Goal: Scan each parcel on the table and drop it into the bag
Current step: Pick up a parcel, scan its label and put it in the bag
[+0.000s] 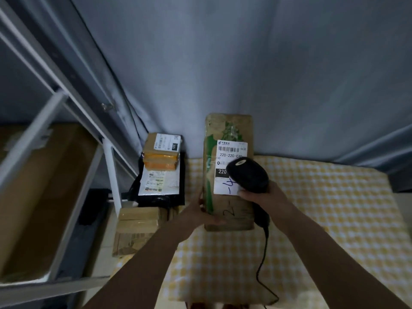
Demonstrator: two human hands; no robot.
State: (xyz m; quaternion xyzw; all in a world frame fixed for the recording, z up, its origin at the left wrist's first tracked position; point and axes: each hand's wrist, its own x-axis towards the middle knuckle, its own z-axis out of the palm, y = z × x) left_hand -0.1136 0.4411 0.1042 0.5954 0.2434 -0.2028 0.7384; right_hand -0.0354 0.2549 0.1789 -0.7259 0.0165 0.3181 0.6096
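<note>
A long brown cardboard parcel (229, 130) with green print and a white shipping label is held up over the table with the yellow checked cloth (323, 208). My left hand (201, 214) grips the parcel's lower left corner. My right hand (256, 195) holds a black corded barcode scanner (247, 173), whose head lies over the label's lower right part. To the left, a black bag (181, 175) holds several parcels: small brown boxes with orange tape (161, 156) and a white mailer (158, 182).
Brown taped boxes (136, 228) sit below the bag beside the table's left edge. A white metal shelf frame (73, 175) with a large cardboard box (33, 197) stands at the left. A grey curtain (245, 63) hangs behind. The scanner's cable (263, 264) trails over the cloth.
</note>
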